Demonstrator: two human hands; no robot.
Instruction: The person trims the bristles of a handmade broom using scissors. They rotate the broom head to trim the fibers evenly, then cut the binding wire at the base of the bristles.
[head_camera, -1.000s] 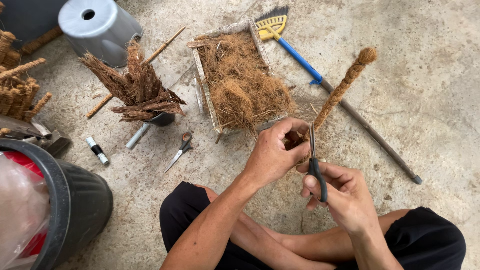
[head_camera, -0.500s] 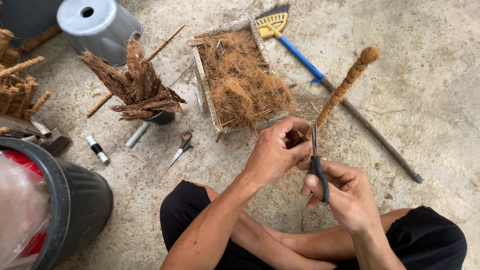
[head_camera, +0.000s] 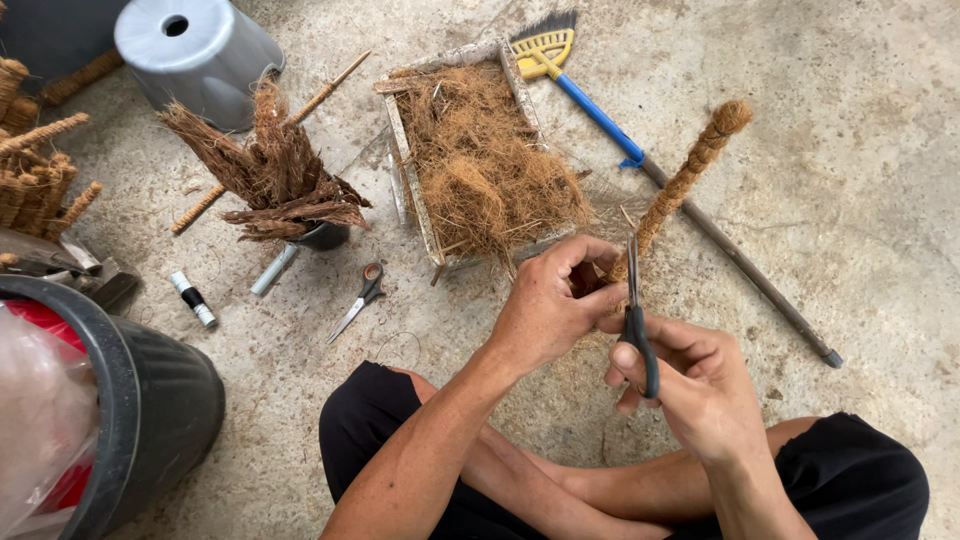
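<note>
Overflowing wooden tray (head_camera: 408, 150) of coir fibre (head_camera: 485, 170)

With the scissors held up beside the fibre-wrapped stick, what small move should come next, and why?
Probably close the scissors on whatever loose strand sits at the lower end of the fibre-wrapped stick. The right hand holds the blades upright beside the stick, where the left hand pinches it; the strand itself is too fine to see.

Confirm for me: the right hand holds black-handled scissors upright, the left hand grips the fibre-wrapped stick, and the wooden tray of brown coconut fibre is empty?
Not quite. In the head view the wooden tray is heaped with brown coconut fibre, not empty. The rest stands: the right hand holds the black-handled scissors upright, and the left hand grips the fibre-wrapped stick.
</note>
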